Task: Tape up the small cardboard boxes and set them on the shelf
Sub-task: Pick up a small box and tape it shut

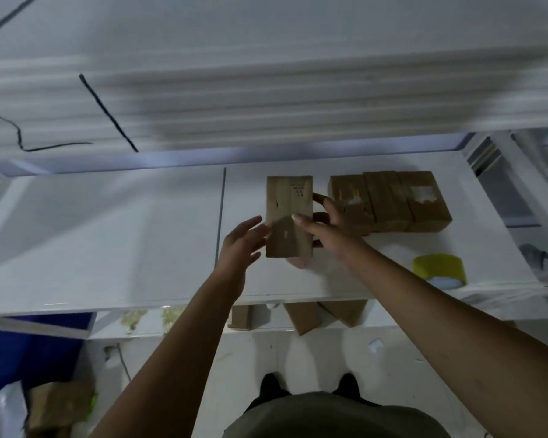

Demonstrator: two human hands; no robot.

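A small brown cardboard box (288, 213) stands on the white shelf (108, 235), near its middle. My right hand (325, 227) grips the box from the right, thumb on its front face and fingers curled round its right side. My left hand (239, 245) hovers at the box's lower left edge with fingers straight and spread, close to it or just touching. Three more brown boxes (389, 200) stand side by side to the right, against the right hand. A roll of yellow tape (440, 270) lies at the shelf's front right.
An upper shelf board (266, 99) hangs blurred over the back. Under the shelf a lower level holds several loose boxes (301, 317). A blue bin (29, 352) stands at the lower left, with more cardboard (60, 406) on the floor.
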